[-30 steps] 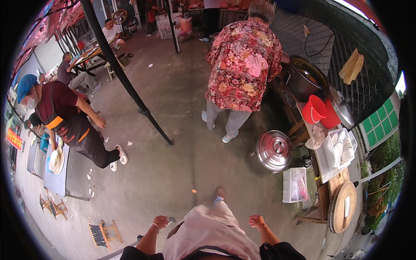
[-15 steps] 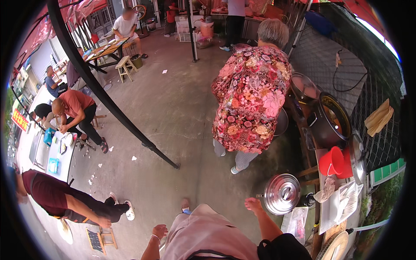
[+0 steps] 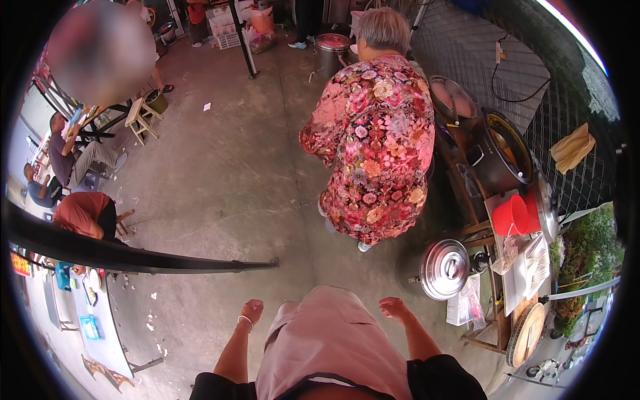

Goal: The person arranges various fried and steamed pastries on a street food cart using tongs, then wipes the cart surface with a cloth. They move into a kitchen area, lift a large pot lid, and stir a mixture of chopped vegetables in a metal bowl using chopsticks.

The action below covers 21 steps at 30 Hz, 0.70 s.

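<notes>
My left hand (image 3: 252, 311), with a bracelet at its wrist, hangs in front of me with the fingers curled in and nothing visible in them. Level with it on the other side of my pinkish apron (image 3: 333, 333), my right hand (image 3: 393, 307) is also loosely closed and looks empty. Neither hand touches anything. Nearest to the right hand stands a pot with a shiny metal lid (image 3: 445, 269). A person in a floral top (image 3: 380, 147) is just ahead, back toward me.
Large dark pots (image 3: 497, 160), a red bucket (image 3: 510, 217) and a round wooden board (image 3: 525, 335) line the right side. A slanting black pole (image 3: 153, 258) reaches the concrete floor at left. Beyond it are a table (image 3: 110, 340) and seated people. A lidded pot (image 3: 332, 53) stands ahead.
My view has shifted forward and turned. My right hand's fingers have drawn in. The person in the floral top has turned slightly left, and the standing person at lower left is out of view.
</notes>
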Tool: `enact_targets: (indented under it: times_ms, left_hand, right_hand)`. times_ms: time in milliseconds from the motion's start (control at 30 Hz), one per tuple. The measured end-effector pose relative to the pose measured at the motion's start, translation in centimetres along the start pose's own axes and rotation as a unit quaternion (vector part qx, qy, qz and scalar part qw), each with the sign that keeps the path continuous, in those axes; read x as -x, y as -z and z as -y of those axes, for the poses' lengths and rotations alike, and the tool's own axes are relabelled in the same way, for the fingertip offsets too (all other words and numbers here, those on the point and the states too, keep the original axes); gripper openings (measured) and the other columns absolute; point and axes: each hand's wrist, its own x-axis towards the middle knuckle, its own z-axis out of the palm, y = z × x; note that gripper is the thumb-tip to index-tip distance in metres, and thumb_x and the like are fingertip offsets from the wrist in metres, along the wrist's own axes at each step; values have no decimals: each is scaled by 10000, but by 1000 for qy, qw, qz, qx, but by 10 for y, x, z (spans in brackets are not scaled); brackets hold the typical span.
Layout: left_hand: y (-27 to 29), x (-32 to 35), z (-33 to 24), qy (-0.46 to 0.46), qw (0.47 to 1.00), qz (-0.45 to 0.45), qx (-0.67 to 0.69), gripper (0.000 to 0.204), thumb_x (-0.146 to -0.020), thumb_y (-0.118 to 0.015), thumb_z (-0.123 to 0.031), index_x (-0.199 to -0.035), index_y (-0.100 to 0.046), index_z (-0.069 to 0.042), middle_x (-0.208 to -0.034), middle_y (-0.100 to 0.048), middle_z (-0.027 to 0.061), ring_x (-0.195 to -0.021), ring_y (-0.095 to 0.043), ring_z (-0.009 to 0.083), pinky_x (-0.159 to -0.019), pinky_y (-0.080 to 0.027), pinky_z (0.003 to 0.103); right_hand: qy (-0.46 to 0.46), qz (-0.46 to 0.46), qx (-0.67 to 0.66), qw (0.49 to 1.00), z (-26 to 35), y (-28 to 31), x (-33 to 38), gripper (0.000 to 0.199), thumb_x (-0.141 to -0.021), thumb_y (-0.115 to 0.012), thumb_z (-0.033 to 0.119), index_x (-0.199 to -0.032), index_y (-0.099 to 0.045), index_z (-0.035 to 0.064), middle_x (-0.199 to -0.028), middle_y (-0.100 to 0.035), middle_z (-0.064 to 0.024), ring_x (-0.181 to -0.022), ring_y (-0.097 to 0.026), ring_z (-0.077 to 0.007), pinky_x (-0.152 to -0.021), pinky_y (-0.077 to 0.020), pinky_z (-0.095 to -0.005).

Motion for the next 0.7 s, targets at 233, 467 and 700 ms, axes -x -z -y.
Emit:
enact_targets:
  times_ms: [233, 467, 700]
  left_hand:
    - [3, -111, -58, -82, 996, -42, -3, 167, -822, -546, -198, -890, -651, -88, -811, -675, 92, -742, -657, 203, -678, -515, 312]
    - [56, -155, -88, -56, 943, -19, -328, 170, -805, -487, -135, -833, -648, -88, -833, -648, 153, -827, -626, 363, -738, -512, 426]
    - [100, -181, -119, 289, 947, -102, 93, 157, -804, -514, -180, -778, -649, -104, -595, -574, 51, -486, -545, 155, -443, -461, 328]
  right_hand:
    - [267, 215, 62, 937, 208, -28, -7, 319, -893, -566, 200, -1185, -548, 72, -1044, -600, -34, -970, -551, -126, -819, -449, -271]
    - [452, 294, 94, 837, 402, -23, 0, 316, -928, -472, 165, -1208, -510, 24, -1127, -561, -80, -1060, -527, -172, -905, -407, -301]
    - [406, 298, 67, 861, 485, -24, -32, 369, -948, -400, 240, -1207, -498, -4, -1152, -541, -109, -1083, -511, -183, -931, -384, -313]
